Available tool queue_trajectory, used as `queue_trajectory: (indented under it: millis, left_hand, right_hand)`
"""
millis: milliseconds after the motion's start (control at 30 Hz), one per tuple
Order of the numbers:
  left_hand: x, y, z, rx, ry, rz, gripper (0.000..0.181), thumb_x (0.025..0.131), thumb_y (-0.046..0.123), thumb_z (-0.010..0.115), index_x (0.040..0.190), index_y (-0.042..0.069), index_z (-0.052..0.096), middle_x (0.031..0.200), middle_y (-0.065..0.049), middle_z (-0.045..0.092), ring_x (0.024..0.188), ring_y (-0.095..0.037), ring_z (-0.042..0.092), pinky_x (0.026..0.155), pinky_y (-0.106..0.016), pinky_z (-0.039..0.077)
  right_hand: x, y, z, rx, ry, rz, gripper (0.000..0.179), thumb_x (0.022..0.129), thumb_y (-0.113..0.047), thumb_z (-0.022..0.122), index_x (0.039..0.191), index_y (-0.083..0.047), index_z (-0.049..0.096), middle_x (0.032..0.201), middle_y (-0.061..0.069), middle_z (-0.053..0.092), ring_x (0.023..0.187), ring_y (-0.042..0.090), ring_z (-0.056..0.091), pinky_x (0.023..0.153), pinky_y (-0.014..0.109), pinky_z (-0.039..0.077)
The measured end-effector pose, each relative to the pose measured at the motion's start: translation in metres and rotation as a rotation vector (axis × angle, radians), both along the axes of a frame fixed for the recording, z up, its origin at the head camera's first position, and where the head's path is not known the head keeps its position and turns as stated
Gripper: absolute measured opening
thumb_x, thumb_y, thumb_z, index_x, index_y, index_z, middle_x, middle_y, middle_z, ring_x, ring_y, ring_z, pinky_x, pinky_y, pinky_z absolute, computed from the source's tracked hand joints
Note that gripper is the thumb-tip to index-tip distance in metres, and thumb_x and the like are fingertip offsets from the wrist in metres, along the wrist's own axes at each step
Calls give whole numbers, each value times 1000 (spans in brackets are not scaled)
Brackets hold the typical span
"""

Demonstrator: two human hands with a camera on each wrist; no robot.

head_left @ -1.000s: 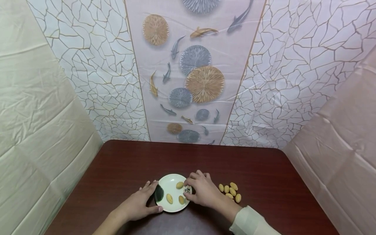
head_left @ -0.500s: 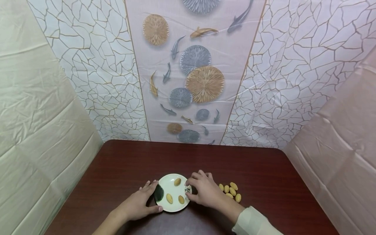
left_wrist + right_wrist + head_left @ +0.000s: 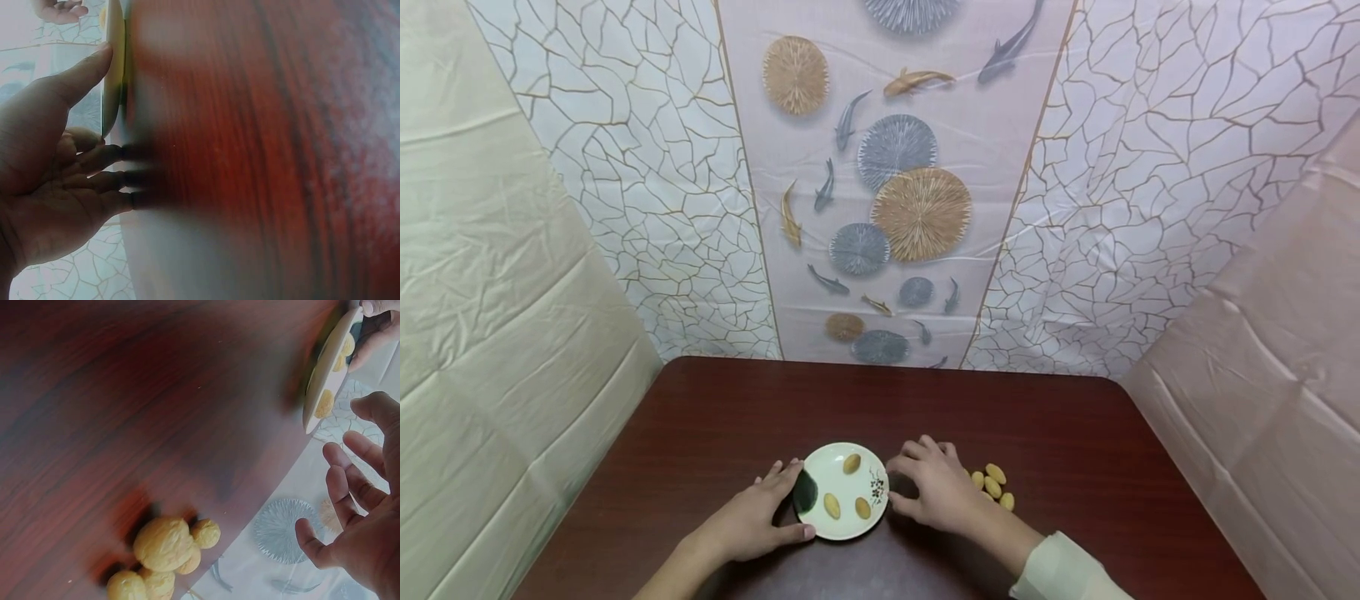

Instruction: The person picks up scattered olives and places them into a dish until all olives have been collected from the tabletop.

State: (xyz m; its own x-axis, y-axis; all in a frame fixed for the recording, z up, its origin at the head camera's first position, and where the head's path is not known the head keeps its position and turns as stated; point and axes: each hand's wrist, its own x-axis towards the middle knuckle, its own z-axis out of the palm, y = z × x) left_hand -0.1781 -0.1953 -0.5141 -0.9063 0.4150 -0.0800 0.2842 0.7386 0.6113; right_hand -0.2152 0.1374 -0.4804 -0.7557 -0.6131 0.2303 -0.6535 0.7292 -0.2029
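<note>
A white round plate [image 3: 842, 525] with a dark green patch and a floral print lies on the table. On it are three small yellow oval pieces [image 3: 832, 505], which look like small fruits with rough skin. My left hand [image 3: 752, 518] rests at the plate's left side, with its thumb and extended fingers touching the rim. Just right of the plate, my right hand [image 3: 932, 490] is held with loosely bent, spread fingers. Nothing is between them in the right wrist view.
Several more yellow oval pieces [image 3: 994, 487] lie in a cluster right of my right hand, which partly hides them. The dark red-brown table [image 3: 737, 417] has patterned cloth [image 3: 880, 250] behind it and plain cloth on both sides.
My right hand has let go of a yellow piece near the plate's far side and drawn back to the right, off the plate. The left hand stays at the rim.
</note>
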Motion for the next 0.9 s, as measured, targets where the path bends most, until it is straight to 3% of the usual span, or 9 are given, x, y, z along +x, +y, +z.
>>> queue_trajectory:
  millis: [467,900]
  left_hand:
    - [1,1,2,-13,-17,10,111,92,59,85,172,1,34,179,-21,37,167,-52,28,129,-76,31]
    - [1,1,2,-11,-16,6,111,92,59,85,172,0,34,178,-21,37,167,-53,28,129,-76,31]
  right_hand:
    - [7,27,0,-21,10,-27,25,94,-29,88,117,-21,81,110,-7,71,98,12,54,82,48,48]
    - [11,44,-1,0,75,-60,28,90,-29,90,115,-20,80,109,-7,72,98,14,57,81,48,50]
